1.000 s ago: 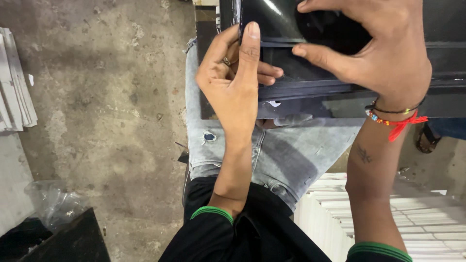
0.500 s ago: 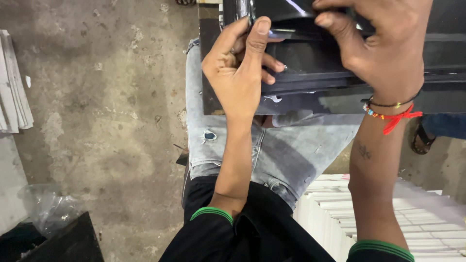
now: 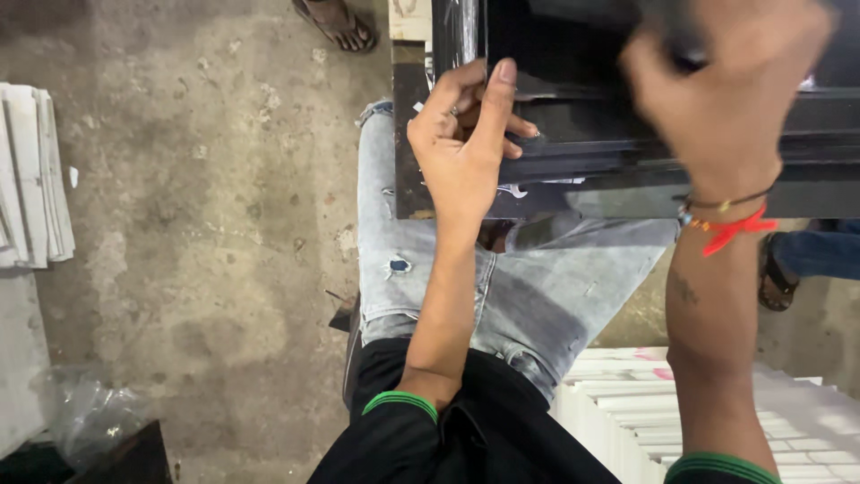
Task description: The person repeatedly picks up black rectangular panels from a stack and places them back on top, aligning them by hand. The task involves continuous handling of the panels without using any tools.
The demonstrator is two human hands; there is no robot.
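A glossy black panel (image 3: 573,134) rests across my lap, over my grey jeans (image 3: 537,287). My left hand (image 3: 461,152) grips its left edge, thumb raised along the side and fingers curled onto the top face. My right hand (image 3: 726,99) is blurred with motion and presses on the upper right of the black panel; whether it holds a small dark object is unclear. A red thread and bead bracelet (image 3: 726,224) circles my right wrist.
Stained concrete floor (image 3: 197,224) spreads to the left. White flat pieces (image 3: 31,179) are stacked at the far left. A white ribbed stack (image 3: 717,412) sits at lower right. Another person's sandalled foot (image 3: 336,22) shows at the top, another foot (image 3: 779,269) at the right.
My right hand has moved up and to the right over the panel and is now blurred. The view has shifted, and my left hand keeps its grip on the panel's edge.
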